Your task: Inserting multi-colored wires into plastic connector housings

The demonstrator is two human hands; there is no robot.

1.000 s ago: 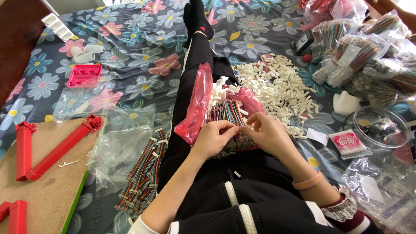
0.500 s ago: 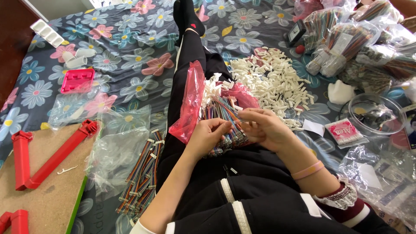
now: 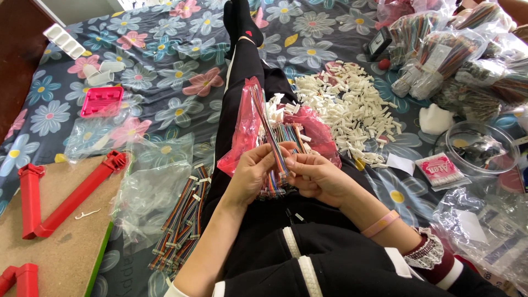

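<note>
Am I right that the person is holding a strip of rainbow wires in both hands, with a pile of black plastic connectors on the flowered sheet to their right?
Not quite: the connectors are white, not black, as the head view shows. The rest holds: the left hand and right hand both grip the rainbow wires, with the pile on the flowered sheet to the right.

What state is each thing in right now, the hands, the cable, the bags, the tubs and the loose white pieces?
left hand: closed on the rainbow ribbon cable
right hand: pinching the cable's lower end
pink bag: open, lying on the lap
white connectors: loose in a heap on the bedsheet
clear round tub: open, no lid on
pink tray: flat on the bedsheet
cable bundle: lying beside the left leg
</note>
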